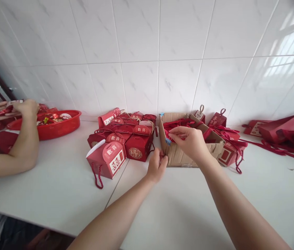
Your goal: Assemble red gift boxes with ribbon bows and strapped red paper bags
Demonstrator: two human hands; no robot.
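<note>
My right hand [190, 140] reaches over the front wall of an open cardboard box [183, 156]. Its thumb and forefinger are pinched together just above dark red ribbons [178, 123] heaped inside; what they hold is too small to make out. Beside the box's front left corner, my left hand [157, 165] is closed, thumb against fingers, with a bit of dark red showing at the fingertips. Left of it stand packed red gift boxes [139, 143] with gold and white lettering. The nearest gift box [110, 159] has a white flap up and a twisted cord handle hanging down.
At the far left, another person's hands [8, 109] hold a shiny red item over a red plastic basin [58, 130] of wrapped sweets. Red boxes with ribbon [232, 139] stand right of the cardboard box; more red boxes [279, 126] lie farther right. A tiled wall [141, 83] backs the white table.
</note>
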